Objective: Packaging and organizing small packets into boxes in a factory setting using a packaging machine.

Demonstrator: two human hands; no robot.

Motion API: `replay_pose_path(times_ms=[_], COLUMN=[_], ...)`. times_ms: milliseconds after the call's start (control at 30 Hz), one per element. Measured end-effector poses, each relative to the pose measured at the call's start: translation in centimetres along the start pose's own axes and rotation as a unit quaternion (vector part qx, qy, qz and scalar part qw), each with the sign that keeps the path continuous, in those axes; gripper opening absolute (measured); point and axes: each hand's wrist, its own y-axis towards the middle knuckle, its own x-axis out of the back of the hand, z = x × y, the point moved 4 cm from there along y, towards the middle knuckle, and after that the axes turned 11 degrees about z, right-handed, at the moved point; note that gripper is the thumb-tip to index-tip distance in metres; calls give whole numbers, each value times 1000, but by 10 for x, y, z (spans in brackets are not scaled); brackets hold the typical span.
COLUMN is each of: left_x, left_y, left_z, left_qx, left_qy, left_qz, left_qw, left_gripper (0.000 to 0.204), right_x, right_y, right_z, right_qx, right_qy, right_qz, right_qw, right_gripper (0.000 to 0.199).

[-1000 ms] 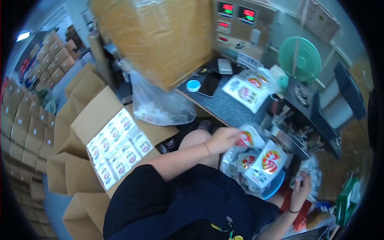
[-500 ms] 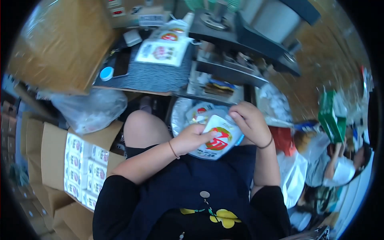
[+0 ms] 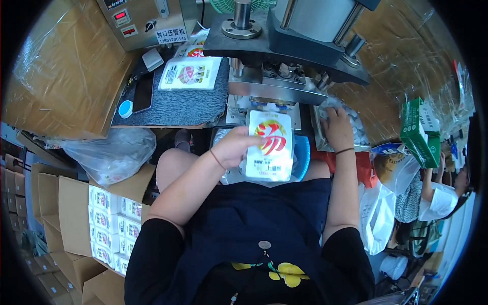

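My left hand point(image 3: 235, 147) grips a white flat pouch point(image 3: 269, 165) by its left edge, thumb on the printed front. The pouch has red, yellow and green printing and stands upright in view, just in front of the press. My right hand point(image 3: 339, 131) reaches into a shallow metal tray point(image 3: 319, 138) of small whitish pieces point(image 3: 360, 133), thumb and fingers apart over them. What its fingertips touch is too small to tell. Below the pouch, partly hidden, a blue round basin point(image 3: 303, 155) rests at my lap.
A metal press point(image 3: 284, 89) stands ahead, beside a control box point(image 3: 145, 25). On the grey cloth point(image 3: 195, 107) lie more pouches point(image 3: 190, 73), a phone point(image 3: 144, 94) and a blue cap point(image 3: 125, 109). An open carton point(image 3: 73, 216) of packs stands left. Another person point(image 3: 437, 201) is at far right.
My right hand has let go of the pouch and moved up and right to the tray. The pouch, tilted before between both hands, is now upright in my left hand. The view has shifted slightly.
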Motion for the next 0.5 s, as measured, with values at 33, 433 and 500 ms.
replay_pose_path(times_ms=[33,433,500], left_x=[5,120,146], left_y=[2,-30,-26], left_z=[-1,-179,-193], left_qx=[-1,-247,-130], left_qy=[0,727,842], left_qz=[-3,-394,-429], left_qw=[1000,504,302], left_gripper=[32,41,60], right_x=[-2,-2,-5], right_y=[1,-4,-2], right_z=[1,7,7], right_qx=[23,56,82], right_qy=[17,60,37], right_qz=[-14,-80,-135], right_qw=[999,993,987], right_gripper=[31,30,29])
